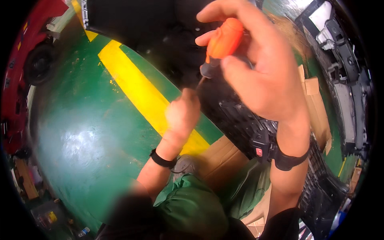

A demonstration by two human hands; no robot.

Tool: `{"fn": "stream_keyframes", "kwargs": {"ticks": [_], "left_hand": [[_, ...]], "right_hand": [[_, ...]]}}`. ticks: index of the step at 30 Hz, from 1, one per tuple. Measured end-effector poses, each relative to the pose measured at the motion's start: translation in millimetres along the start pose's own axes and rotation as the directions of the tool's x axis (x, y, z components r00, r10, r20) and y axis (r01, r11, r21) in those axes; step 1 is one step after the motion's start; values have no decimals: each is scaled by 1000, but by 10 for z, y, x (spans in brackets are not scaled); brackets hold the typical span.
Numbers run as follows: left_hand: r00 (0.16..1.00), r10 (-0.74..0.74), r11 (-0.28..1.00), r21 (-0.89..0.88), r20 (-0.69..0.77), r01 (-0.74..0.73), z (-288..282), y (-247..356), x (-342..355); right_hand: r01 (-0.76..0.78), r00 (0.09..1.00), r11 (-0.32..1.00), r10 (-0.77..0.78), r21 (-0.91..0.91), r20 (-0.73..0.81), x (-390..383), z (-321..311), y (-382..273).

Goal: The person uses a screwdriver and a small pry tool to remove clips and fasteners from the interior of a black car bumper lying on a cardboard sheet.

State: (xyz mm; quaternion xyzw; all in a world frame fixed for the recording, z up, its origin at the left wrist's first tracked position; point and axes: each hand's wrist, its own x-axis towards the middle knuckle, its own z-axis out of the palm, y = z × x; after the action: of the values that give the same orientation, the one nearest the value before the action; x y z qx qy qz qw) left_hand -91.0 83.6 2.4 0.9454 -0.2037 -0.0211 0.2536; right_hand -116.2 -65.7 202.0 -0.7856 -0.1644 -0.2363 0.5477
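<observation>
Pinching an orange-handled screwdriver [221, 44], the right hand [260, 76] points it toward the fisted left hand [182, 114].

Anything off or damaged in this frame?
Nothing clearly damaged. The right hand grips an orange-handled screwdriver; the left hand steadies its shaft near the tip, against a black plastic grille panel. The panel rests partly on flattened brown cardboard over the green floor. Motion blur hides fine detail.

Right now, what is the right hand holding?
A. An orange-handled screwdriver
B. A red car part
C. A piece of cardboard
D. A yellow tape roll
A: the right hand wraps its fingers around the orange handle of a screwdriver, whose shaft points down toward the left hand on the black grille.
</observation>
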Motion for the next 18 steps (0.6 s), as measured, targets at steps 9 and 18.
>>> {"fn": "stream_keyframes", "kwargs": {"ticks": [9,18], "left_hand": [[992,-3,1000,-29,-127,-1,36,15,-23],[844,-119,-139,-850,524,508,-328,-171,-46]], "right_hand": [[12,978,979,-53,-204,-200,-123,-385,-159],[76,784,991,-130,-114,-607,-128,-895,-131]]}}
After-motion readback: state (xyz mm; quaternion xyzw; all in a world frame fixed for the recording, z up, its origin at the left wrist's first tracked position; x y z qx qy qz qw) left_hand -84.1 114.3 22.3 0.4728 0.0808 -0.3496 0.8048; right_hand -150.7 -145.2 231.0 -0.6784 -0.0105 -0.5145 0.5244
